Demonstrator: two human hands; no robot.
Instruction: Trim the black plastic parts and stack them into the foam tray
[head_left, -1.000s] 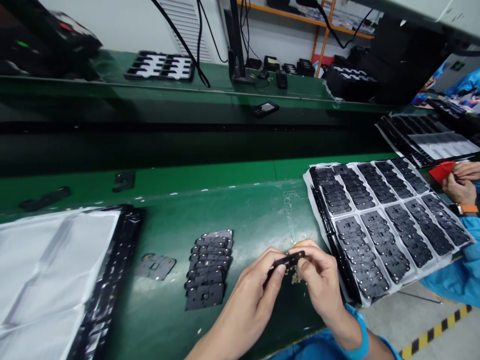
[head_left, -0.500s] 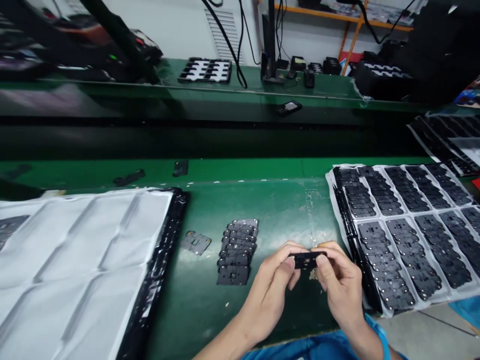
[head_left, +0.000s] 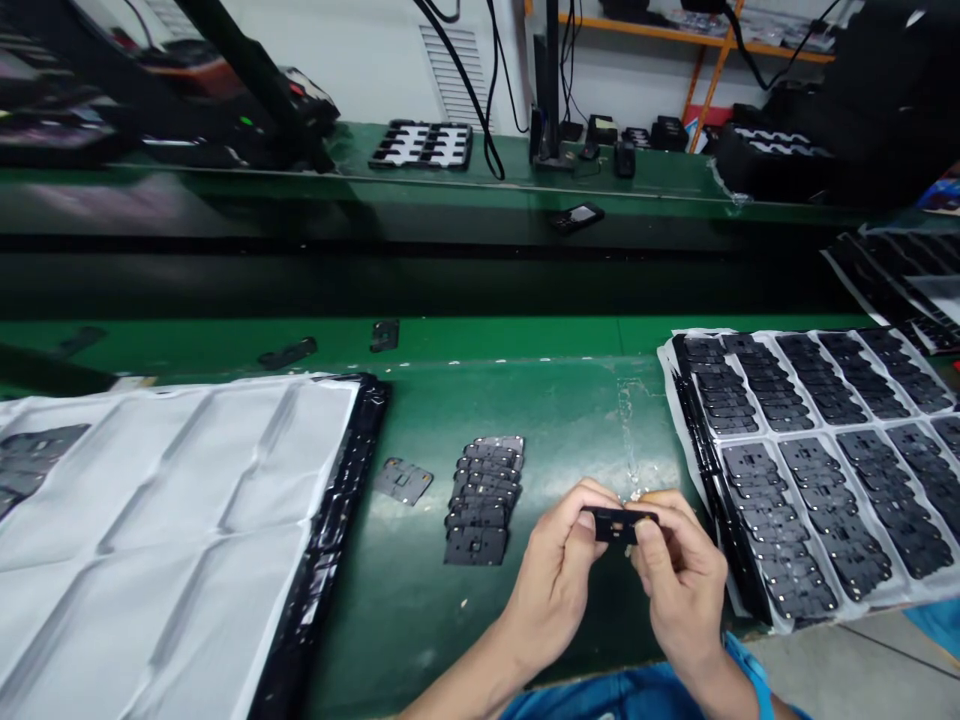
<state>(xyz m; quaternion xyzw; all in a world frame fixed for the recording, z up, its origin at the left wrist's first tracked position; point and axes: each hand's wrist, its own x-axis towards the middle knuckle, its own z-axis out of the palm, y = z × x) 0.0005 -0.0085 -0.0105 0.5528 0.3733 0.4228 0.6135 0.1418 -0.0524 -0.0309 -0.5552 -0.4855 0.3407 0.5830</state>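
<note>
A small black plastic plate (head_left: 616,526) with a cut-out in its middle is pinched between my two hands, above the green worktop. My left hand (head_left: 559,560) grips its left end, thumb toward me. On the opposite end, my right hand (head_left: 679,560) closes thumb and fingers the same way. Left of my hands, an overlapping row of similar black plates (head_left: 484,500) lies on the worktop. A single loose plate (head_left: 405,481) rests beside that row, close to the left tray. My fingers hide the held plate's ends.
On the right stands a white-lined tray (head_left: 765,437) filled with rows of black plates. A stack of white-lined trays (head_left: 187,500) occupies the left, some plates at its far left. Several loose parts (head_left: 385,335) lie behind it. A dark handheld device (head_left: 577,217) sits farther back.
The held plate has tilted slightly, so more of its face and its cut-out show. Both hands keep their grip. The whole view has shifted a little, with surroundings appearing farther right.
</note>
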